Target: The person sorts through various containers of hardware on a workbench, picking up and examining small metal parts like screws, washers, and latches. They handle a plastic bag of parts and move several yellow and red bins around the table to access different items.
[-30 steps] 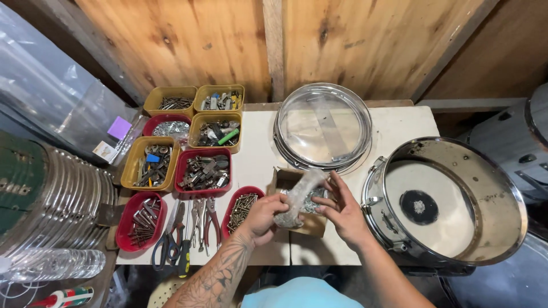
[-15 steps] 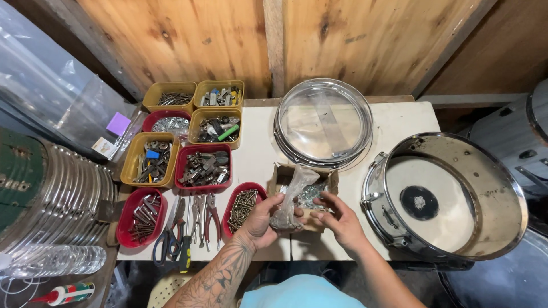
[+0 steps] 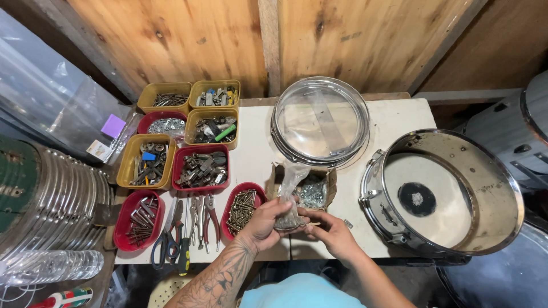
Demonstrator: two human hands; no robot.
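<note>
My left hand (image 3: 261, 223) and my right hand (image 3: 330, 231) meet at the table's front edge, both pinching a clear plastic bag (image 3: 290, 194) with small metal parts in its bottom. The bag stands up from my fingers in front of an open cardboard box (image 3: 317, 188) holding silvery hardware. A snare drum shell (image 3: 445, 194) lies on its side at the right, open end up. A clear drum head in a metal hoop (image 3: 319, 121) rests flat at the back of the white table (image 3: 394, 120).
Yellow and red trays (image 3: 202, 168) of screws, bolts and fittings fill the table's left half. Pliers and screwdrivers (image 3: 188, 228) lie at the front left. Stacked metal hoops (image 3: 51, 199) stand left of the table, another drum (image 3: 522, 131) at far right.
My hands have drawn back toward the front edge with the bag, away from the cardboard box. The bag now stands more upright between my fingers.
</note>
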